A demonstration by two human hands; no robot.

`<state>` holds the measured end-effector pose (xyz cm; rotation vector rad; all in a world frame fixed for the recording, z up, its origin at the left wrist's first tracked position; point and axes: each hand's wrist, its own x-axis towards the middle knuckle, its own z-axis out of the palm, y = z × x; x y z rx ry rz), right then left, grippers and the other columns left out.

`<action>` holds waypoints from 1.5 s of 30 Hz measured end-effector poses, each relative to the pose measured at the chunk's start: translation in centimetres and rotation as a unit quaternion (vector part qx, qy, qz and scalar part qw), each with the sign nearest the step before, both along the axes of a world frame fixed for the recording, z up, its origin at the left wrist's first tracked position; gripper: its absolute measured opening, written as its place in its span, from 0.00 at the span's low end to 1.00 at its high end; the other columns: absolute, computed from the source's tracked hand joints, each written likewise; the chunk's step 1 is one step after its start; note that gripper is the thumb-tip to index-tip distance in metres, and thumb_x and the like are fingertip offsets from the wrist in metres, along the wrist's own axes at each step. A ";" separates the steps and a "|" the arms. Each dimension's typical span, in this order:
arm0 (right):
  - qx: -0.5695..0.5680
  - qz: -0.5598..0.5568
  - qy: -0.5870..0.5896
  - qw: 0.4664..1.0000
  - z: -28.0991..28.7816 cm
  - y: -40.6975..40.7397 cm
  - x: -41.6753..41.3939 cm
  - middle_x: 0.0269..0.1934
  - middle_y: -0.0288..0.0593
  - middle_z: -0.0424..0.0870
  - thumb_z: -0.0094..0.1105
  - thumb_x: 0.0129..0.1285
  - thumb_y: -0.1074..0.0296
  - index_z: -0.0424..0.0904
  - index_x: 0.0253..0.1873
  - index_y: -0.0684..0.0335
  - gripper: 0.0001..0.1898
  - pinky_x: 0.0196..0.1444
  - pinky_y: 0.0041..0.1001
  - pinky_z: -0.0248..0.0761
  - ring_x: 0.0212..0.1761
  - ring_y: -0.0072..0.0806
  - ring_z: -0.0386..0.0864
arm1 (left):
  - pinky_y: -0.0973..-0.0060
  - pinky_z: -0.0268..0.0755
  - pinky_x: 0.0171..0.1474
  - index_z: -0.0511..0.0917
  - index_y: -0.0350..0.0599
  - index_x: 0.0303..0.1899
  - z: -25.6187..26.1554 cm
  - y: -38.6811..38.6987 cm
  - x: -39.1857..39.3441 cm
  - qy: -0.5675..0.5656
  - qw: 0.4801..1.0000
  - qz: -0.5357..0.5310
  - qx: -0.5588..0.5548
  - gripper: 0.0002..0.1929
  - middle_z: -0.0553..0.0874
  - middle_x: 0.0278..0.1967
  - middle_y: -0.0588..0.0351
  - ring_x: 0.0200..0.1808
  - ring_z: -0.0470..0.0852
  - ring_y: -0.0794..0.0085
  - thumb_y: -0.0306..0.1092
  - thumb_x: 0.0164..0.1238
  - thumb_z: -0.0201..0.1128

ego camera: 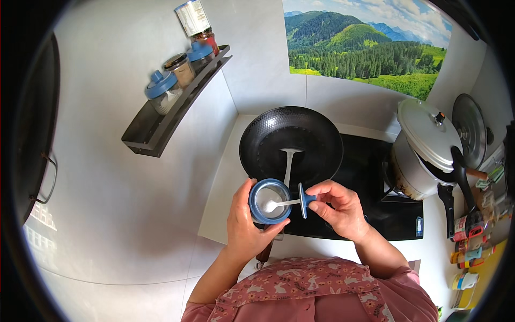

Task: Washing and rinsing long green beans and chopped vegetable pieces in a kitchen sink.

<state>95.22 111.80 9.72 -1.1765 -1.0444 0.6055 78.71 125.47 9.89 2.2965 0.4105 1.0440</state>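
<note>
My left hand (247, 225) is wrapped around an uncovered jar with a blue rim (254, 215), tilted so its white granular contents (262, 196) show. Between the fingers of my right hand (342, 209) is the knob of a blue jar lid (304, 201), turned on edge. A white spoon (283, 203) joined to the lid reaches over the jar mouth, its bowl heaped with the white grains. Beyond both hands sits a black hammered wok (257, 149). A metal spatula (289, 161) rests in the wok, its lower handle hidden by the jar.
A pressure cooker (410, 161) stands on the right of the black cooktop (362, 161), its long handles projecting toward me. Behind it leans a pan lid (470, 129). A wall rack (141, 133) at left carries several jars. Bottles (466, 225) line the right side.
</note>
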 end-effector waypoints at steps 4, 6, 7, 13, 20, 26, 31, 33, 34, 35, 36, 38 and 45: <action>-0.004 -0.010 0.005 1.000 -0.1 -0.3 0.3 0.38 0.36 0.78 0.59 0.60 0.80 0.77 0.48 0.64 0.11 0.41 0.18 0.71 0.36 0.16 0.76 | 0.65 0.71 0.54 0.55 0.34 0.63 -0.3 -0.2 0.1 0.003 1.000 0.008 -0.021 0.51 0.70 0.56 0.40 0.54 0.75 0.53 0.34 0.36 0.80; 0.002 -0.008 0.012 1.000 -0.3 -0.3 0.5 0.38 0.36 0.78 0.59 0.60 0.80 0.76 0.48 0.64 0.11 0.41 0.18 0.71 0.36 0.17 0.76 | 0.65 0.71 0.54 0.55 0.34 0.64 -0.5 -0.2 0.1 0.002 0.999 0.008 -0.033 0.51 0.70 0.56 0.41 0.54 0.75 0.53 0.34 0.36 0.80; 0.009 -0.008 0.020 1.000 -0.3 -0.3 0.5 0.38 0.36 0.79 0.59 0.60 0.80 0.76 0.48 0.64 0.11 0.42 0.19 0.71 0.36 0.17 0.76 | 0.65 0.71 0.54 0.55 0.34 0.64 -0.5 -0.2 0.1 0.002 0.999 0.008 -0.033 0.51 0.70 0.56 0.41 0.54 0.75 0.54 0.34 0.36 0.80; 0.015 -0.013 0.026 0.999 0.0 -0.5 0.6 0.36 0.35 0.79 0.58 0.61 0.80 0.76 0.48 0.64 0.11 0.42 0.19 0.71 0.36 0.17 0.76 | 0.65 0.70 0.54 0.54 0.35 0.64 -0.7 -0.5 0.2 0.013 0.998 0.013 -0.056 0.52 0.70 0.55 0.42 0.54 0.75 0.54 0.36 0.36 0.80; 0.033 -0.014 0.061 0.998 0.0 -0.1 1.0 0.36 0.34 0.78 0.58 0.62 0.80 0.75 0.48 0.65 0.10 0.44 0.18 0.70 0.37 0.16 0.74 | 0.66 0.69 0.56 0.54 0.34 0.64 -0.9 -0.5 0.7 0.022 0.994 0.025 -0.106 0.50 0.71 0.56 0.43 0.55 0.75 0.56 0.35 0.38 0.79; 0.040 -0.058 0.057 0.996 2.0 3.3 3.7 0.35 0.29 0.77 0.57 0.62 0.80 0.75 0.48 0.65 0.10 0.41 0.14 0.66 0.36 0.11 0.71 | 0.69 0.67 0.57 0.54 0.37 0.64 -1.8 0.7 1.5 -0.008 0.989 0.055 -0.138 0.48 0.72 0.54 0.45 0.54 0.75 0.60 0.32 0.41 0.78; 0.019 -0.122 0.028 0.992 1.2 9.0 8.6 0.34 0.31 0.78 0.56 0.63 0.78 0.76 0.47 0.66 0.08 0.39 0.16 0.68 0.34 0.15 0.73 | 0.70 0.67 0.57 0.54 0.38 0.64 -2.1 1.7 0.6 -0.055 0.977 0.066 -0.195 0.48 0.71 0.53 0.48 0.55 0.74 0.64 0.29 0.41 0.77; 0.026 -0.143 -0.016 0.989 -0.7 10.9 10.9 0.33 0.33 0.79 0.57 0.62 0.77 0.76 0.46 0.67 0.08 0.38 0.18 0.68 0.34 0.16 0.73 | 0.70 0.66 0.58 0.54 0.38 0.64 -2.2 2.0 0.1 -0.062 0.975 0.070 -0.203 0.48 0.71 0.54 0.48 0.55 0.73 0.65 0.28 0.41 0.77; 0.011 -0.169 -0.051 0.984 -0.9 11.5 11.6 0.31 0.34 0.79 0.58 0.61 0.76 0.77 0.45 0.67 0.08 0.37 0.18 0.68 0.32 0.16 0.73 | 0.70 0.65 0.58 0.54 0.38 0.64 -2.2 2.2 -0.1 -0.061 0.974 0.083 -0.200 0.48 0.70 0.54 0.48 0.56 0.72 0.65 0.28 0.41 0.77; -0.004 -0.195 -0.086 0.977 -0.9 11.9 12.3 0.30 0.34 0.79 0.59 0.61 0.75 0.77 0.45 0.67 0.08 0.36 0.18 0.68 0.31 0.16 0.73 | 0.70 0.65 0.59 0.54 0.38 0.64 -2.2 2.3 -0.2 -0.060 0.974 0.094 -0.198 0.48 0.70 0.55 0.47 0.56 0.72 0.64 0.28 0.41 0.77; -0.005 -0.219 -0.082 0.972 -1.0 12.2 12.9 0.27 0.34 0.79 0.60 0.60 0.73 0.78 0.44 0.66 0.08 0.33 0.19 0.68 0.29 0.16 0.73 | 0.70 0.65 0.59 0.54 0.38 0.64 -2.2 2.4 -0.6 -0.061 0.974 0.097 -0.197 0.48 0.70 0.55 0.47 0.56 0.72 0.64 0.28 0.41 0.77; 0.015 -0.251 -0.075 0.965 -1.6 11.8 14.4 0.27 0.35 0.79 0.60 0.60 0.72 0.78 0.44 0.66 0.08 0.33 0.20 0.69 0.28 0.16 0.73 | 0.70 0.64 0.59 0.54 0.38 0.64 -2.1 2.5 -1.2 -0.060 0.976 0.112 -0.179 0.48 0.70 0.55 0.47 0.56 0.71 0.64 0.28 0.41 0.77; -0.091 -0.315 -0.278 0.903 -1.1 6.0 14.1 0.28 0.42 0.78 0.61 0.56 0.74 0.78 0.42 0.63 0.09 0.35 0.26 0.71 0.29 0.29 0.76 | 0.70 0.64 0.59 0.54 0.37 0.64 -2.1 3.2 -1.6 -0.048 0.975 0.130 -0.176 0.48 0.71 0.54 0.47 0.56 0.72 0.63 0.27 0.40 0.77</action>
